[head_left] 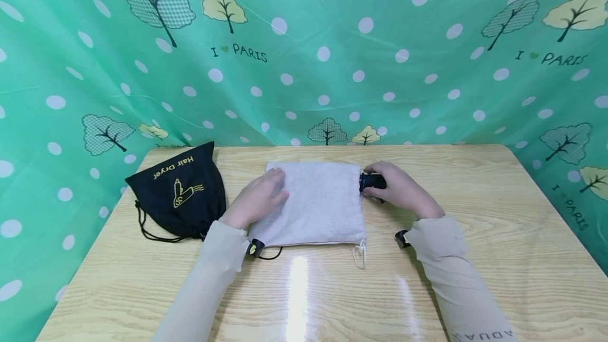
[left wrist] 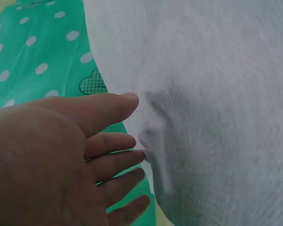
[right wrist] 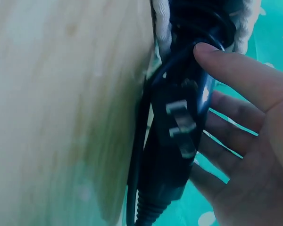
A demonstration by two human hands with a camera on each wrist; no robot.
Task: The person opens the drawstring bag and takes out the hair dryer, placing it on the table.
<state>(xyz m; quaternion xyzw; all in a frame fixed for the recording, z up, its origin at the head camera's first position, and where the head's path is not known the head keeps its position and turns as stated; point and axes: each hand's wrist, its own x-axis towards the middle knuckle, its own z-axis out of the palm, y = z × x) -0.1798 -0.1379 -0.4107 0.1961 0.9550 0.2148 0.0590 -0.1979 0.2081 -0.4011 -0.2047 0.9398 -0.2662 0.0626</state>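
Note:
A pale grey drawstring bag (head_left: 315, 202) lies on the table, its opening toward the right. Out of that opening sticks the black handle of a hair dryer (head_left: 373, 181). My right hand (head_left: 396, 186) grips this handle, with the thumb on one side and the fingers behind it. In the right wrist view, sliding switches (right wrist: 181, 125) and a power cord (right wrist: 142, 127) show on the handle; the dryer's head is hidden inside the cloth. My left hand (head_left: 256, 197) rests at the bag's left end, its fingers fairly straight against the cloth (left wrist: 207, 94).
At the left of the wooden table (head_left: 499, 189) lies a black drawstring pouch (head_left: 180, 194) printed "Hair Dryer" in gold. A white drawstring (head_left: 360, 254) hangs from the grey bag's near right corner. Behind the table hangs a green dotted curtain (head_left: 304, 88).

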